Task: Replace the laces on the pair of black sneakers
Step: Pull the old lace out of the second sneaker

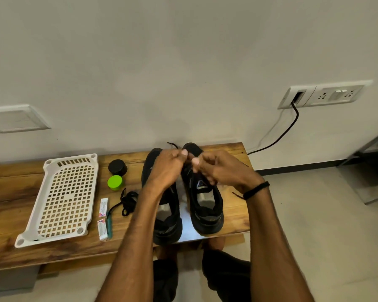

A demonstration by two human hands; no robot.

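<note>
The black sneakers [205, 212] stand side by side near the bench's [9, 192] right end, heels at its front edge, toes toward the wall. Above them, the left hand [165, 168] and right hand [222, 171] pinch a black lace [172, 145] in curled fingers.

Pretty plain room tbh: off-white wall [183, 62] with soft, even light and no harsh shadows. Low wooden bench [9, 192] pushed right up against it, pale tiled floor [325, 236] below. Socket panel [327, 94] up on the right with a black cable [279, 139] hanging from it down behind the bench. Blank plate [15, 118] on the left, dark baseboard [297, 168], and some grey unit [375, 149] at the far right edge.
</note>
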